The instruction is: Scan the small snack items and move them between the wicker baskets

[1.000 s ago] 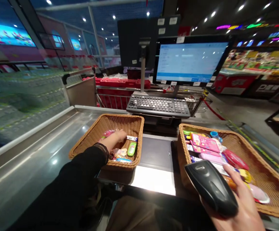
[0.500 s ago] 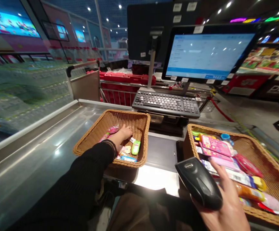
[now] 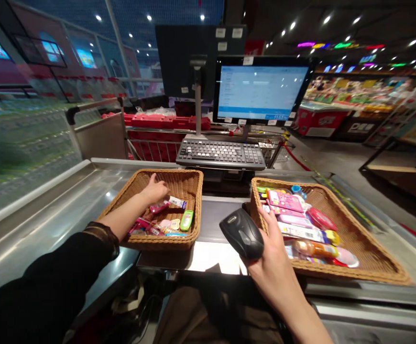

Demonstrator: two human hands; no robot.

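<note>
My left hand [image 3: 154, 192] reaches into the left wicker basket [image 3: 193, 184], fingers curled on a pink packet [image 3: 158, 207] among several small snack packets. My right hand [image 3: 270, 253] holds a black handheld barcode scanner [image 3: 242, 232] above the counter, beside the near-left corner of the right wicker basket [image 3: 358, 234]. That basket holds several colourful packets and tubes, pink ones on top [image 3: 285, 200].
A steel checkout counter [image 3: 60, 210] runs left. Behind the baskets stand a keyboard [image 3: 220, 154], a lit till screen [image 3: 260, 91] and a customer display on a pole [image 3: 197, 95]. Red shopping carts [image 3: 165, 131] stand beyond; shop shelves at the far right.
My left hand has shifted slightly further back in the left basket onto a pink packet. My right hand with the scanner has moved left and forward, from over the right basket to its near-left corner.
</note>
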